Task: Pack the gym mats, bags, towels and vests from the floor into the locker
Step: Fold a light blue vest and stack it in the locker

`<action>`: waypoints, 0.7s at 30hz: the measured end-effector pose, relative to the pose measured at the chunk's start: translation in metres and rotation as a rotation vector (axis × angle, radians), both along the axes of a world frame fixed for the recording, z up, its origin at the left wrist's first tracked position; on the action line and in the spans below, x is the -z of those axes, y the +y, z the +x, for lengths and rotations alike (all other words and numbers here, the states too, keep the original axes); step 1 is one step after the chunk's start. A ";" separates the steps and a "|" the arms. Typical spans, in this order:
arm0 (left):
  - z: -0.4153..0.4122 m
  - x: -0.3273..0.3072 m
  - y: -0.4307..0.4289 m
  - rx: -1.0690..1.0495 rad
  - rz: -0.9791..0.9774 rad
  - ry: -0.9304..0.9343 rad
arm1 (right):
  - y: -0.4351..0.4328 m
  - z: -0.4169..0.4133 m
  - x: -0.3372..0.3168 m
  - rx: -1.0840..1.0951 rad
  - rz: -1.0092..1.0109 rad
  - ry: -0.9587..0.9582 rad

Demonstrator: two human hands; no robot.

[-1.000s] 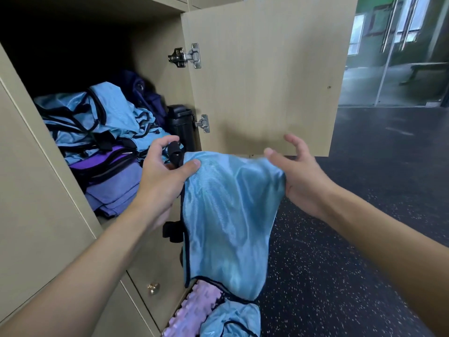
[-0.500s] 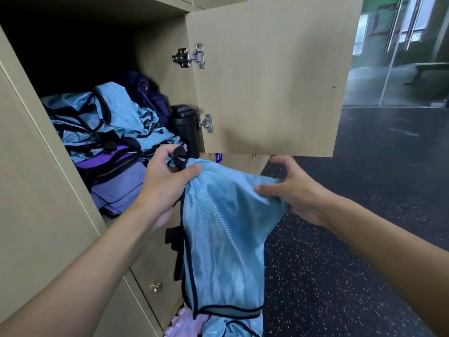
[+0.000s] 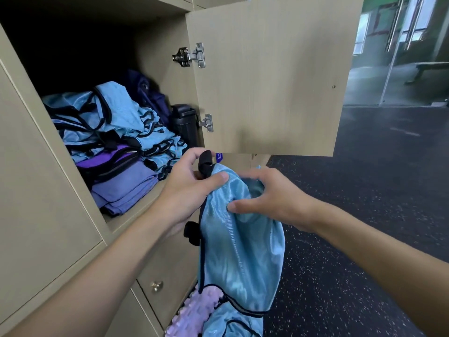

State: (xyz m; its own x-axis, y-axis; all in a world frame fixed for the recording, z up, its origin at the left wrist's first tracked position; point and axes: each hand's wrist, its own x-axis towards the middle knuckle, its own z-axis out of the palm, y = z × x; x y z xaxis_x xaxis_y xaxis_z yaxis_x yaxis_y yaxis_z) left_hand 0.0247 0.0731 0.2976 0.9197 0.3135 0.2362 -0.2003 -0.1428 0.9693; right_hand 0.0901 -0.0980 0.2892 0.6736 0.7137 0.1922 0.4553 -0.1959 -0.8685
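Left hand and right hand: each grip clamped on blue vest before open locker. Small blue tag, number partly hidden, unreadable.

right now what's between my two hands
In the head view, only the blue vest: its bunched top spans the gap, gripped by the left hand and the right hand; the rest hangs down.

Soft daylight comes through the glass doors at far right, the locker sinks into deep shadow at its far back, and wide-angle distortion bows straight edges, with near corners slightly soft.
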 end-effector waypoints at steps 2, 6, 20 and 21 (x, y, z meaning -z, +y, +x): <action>-0.001 0.000 -0.002 0.003 0.003 0.000 | 0.003 -0.001 0.001 0.081 0.003 -0.093; -0.006 0.009 -0.006 0.029 0.055 0.053 | 0.003 0.003 0.000 0.205 0.109 -0.069; -0.001 0.000 0.006 -0.120 -0.133 -0.090 | -0.017 0.030 0.013 0.280 0.068 0.267; -0.001 -0.002 0.009 -0.137 -0.109 -0.078 | -0.018 0.030 0.012 0.332 0.077 0.252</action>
State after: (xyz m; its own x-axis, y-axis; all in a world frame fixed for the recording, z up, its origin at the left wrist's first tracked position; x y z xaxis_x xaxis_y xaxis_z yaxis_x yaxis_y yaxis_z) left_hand 0.0241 0.0825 0.2993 0.8467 0.4627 0.2629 -0.2615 -0.0686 0.9628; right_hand 0.1205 -0.1156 0.2774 0.8972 0.4402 0.0364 0.1502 -0.2266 -0.9623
